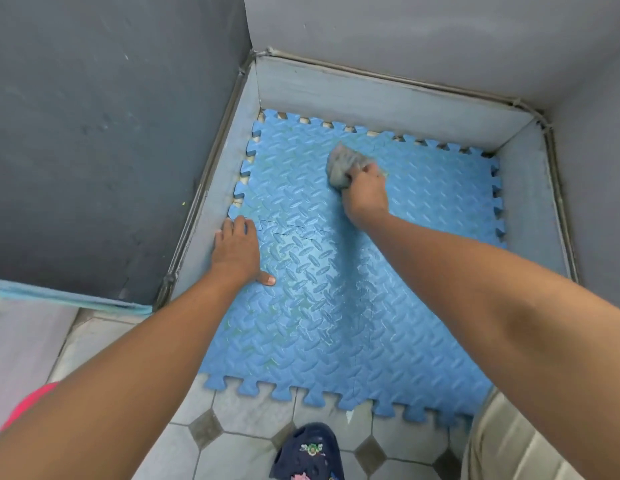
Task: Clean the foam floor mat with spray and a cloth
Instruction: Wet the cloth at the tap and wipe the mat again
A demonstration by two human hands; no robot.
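A blue foam mat (336, 306) of interlocking tiles with a ridged pattern lies on the floor in a corner. My right hand (365, 192) grips a bunched grey cloth (343, 164) and holds it against the far part of the mat. My left hand (237, 252) rests flat on the mat's left edge, fingers straight and thumb spread out. No spray bottle is in view.
Grey walls with a pale skirting board (388, 95) enclose the mat on the left, far and right sides. Tiled floor (253, 441) lies in front, with a dark blue clog (310, 452) on it. A pink object (27, 403) sits at lower left.
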